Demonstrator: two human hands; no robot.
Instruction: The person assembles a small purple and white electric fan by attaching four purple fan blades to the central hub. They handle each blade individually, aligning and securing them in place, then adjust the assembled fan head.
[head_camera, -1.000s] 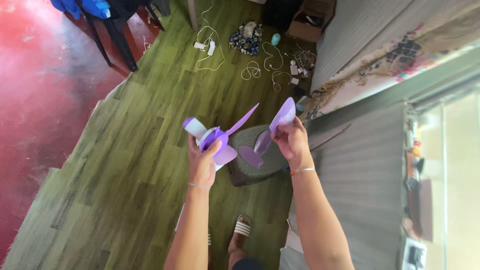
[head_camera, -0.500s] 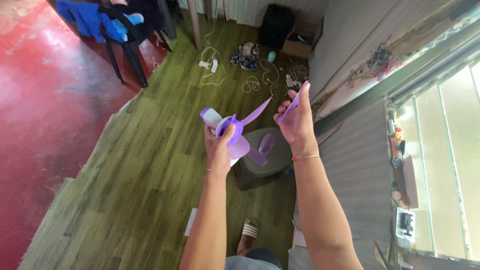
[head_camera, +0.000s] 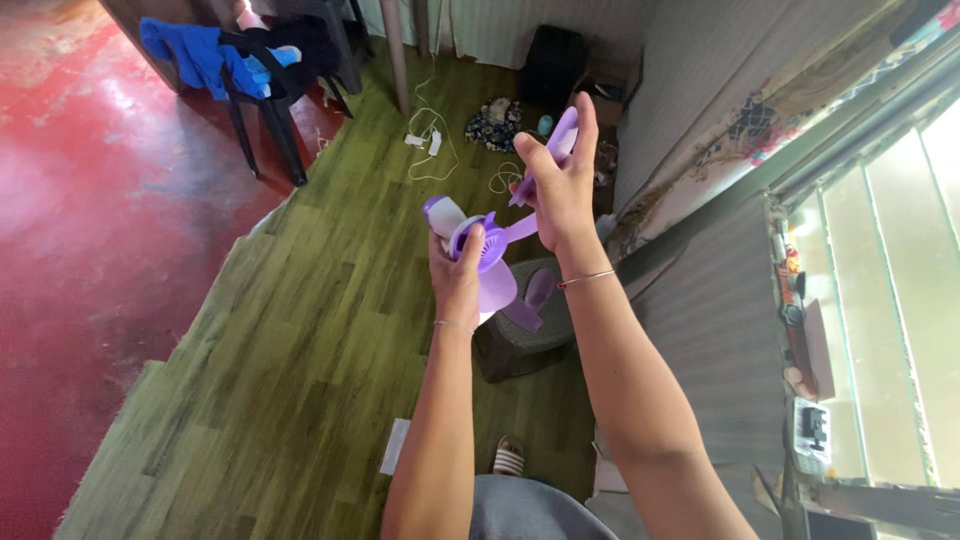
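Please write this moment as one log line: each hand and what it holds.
left hand: grips purple fan blade hub | right hand: pinches one blade | below: dark stool

One head-worn camera looks steeply down from close above the raised hands, facing the far green floor (head_camera: 300, 330).

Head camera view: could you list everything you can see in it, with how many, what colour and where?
purple plastic fan blade piece: one, purple with a white hub, held in both hands at centre
dark woven stool: one, dark grey, on the floor under the blades
white cables and chargers: several, white, on the floor at top centre
dark plastic chair with blue clothes: one, top left
green wood-look floor mat: one, olive green, middle
red floor: left side
left hand: grips the hub
right hand: grips one blade
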